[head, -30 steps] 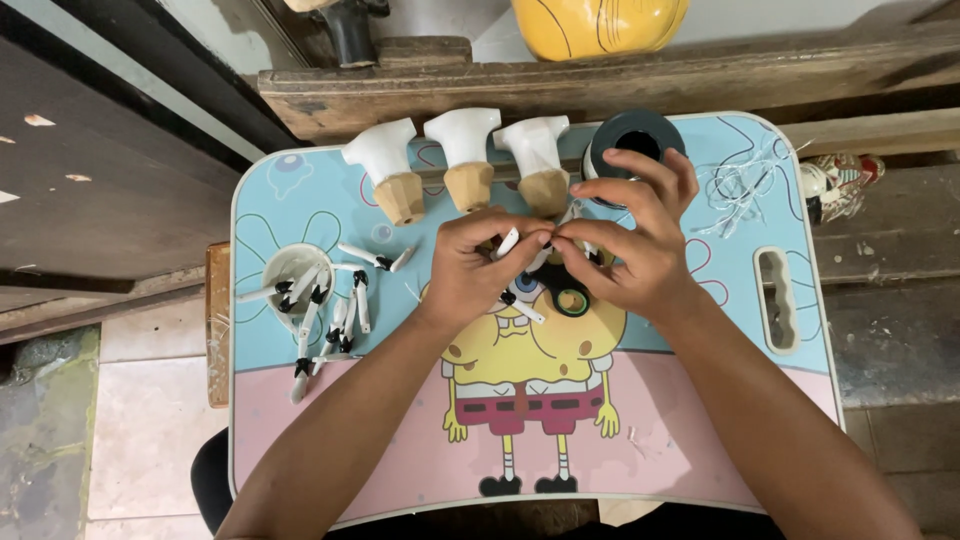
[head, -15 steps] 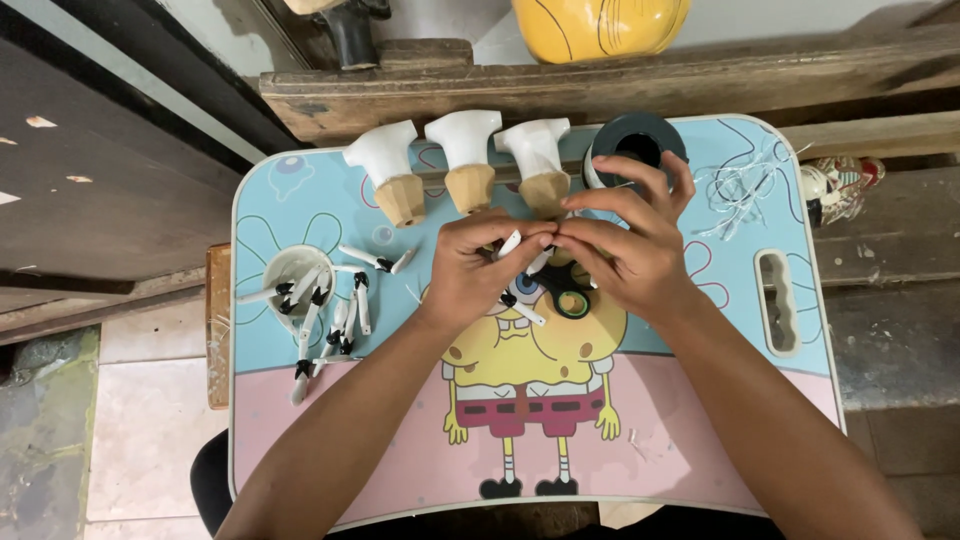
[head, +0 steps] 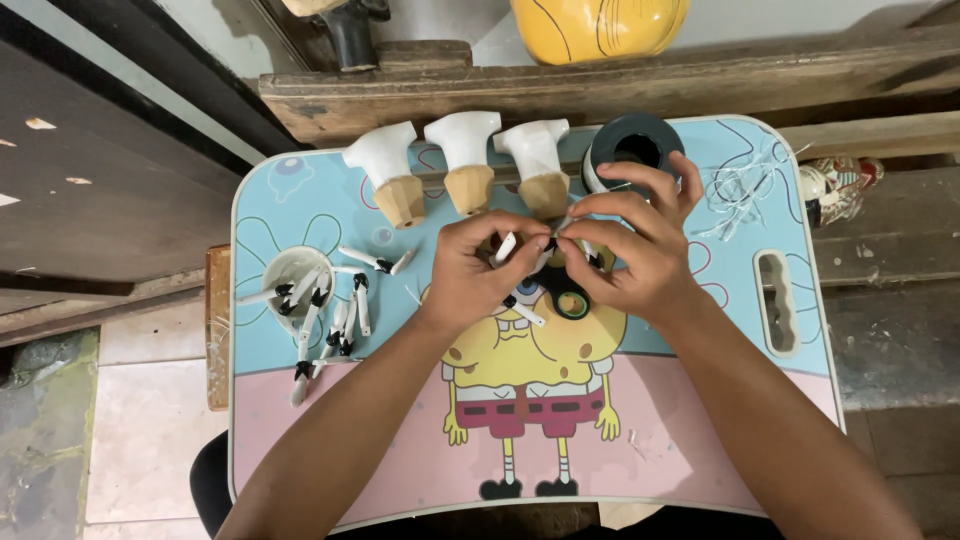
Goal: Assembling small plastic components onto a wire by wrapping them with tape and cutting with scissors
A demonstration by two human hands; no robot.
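Head view: both hands (head: 560,262) together, fingertips pinched on small white piece (head: 506,247).

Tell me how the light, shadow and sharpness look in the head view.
Head view: soft, even light on the cartoon-printed tray table, no harsh glare; both hands, left hand and right hand, look sharp, with slight shadow beneath them hiding the small white piece they pinch; the left margin beside the table is dark and underexposed; the yellow object at the top is cropped.
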